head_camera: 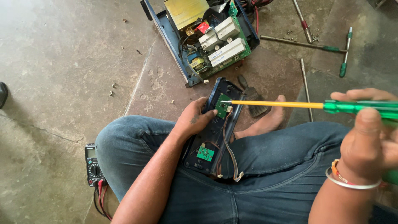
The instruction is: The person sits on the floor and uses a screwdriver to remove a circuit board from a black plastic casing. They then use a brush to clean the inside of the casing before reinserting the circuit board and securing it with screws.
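A long dark plastic panel [213,132] lay across the person's lap, on the blue jeans, with its inside facing up. The left hand [195,120] was wrapped around the panel's left edge and held it firm. Inside the panel sat two small green circuit boards, one near the top [222,108] and one lower down [205,153]. A flat ribbon cable [230,153] ran down from the top one, and its free end hung loose.

The right hand [371,145] was closed tight around the green handle of a long screwdriver with a yellow shaft [273,103]. The tip rested on the top green board. Both boards sat in the panel, so the work on the top board looked just begun or not finished.

Farther out on the stone floor stood an open blue metal box [199,37]. It was full of parts: a green board, white blocks, a yellow block and wires. Its cover was off. Near it lay a green T-shaped tool [345,52], some long metal rods [304,79] and a dark brush [253,99]. A black meter with red and black leads [93,166] sat by the left knee.
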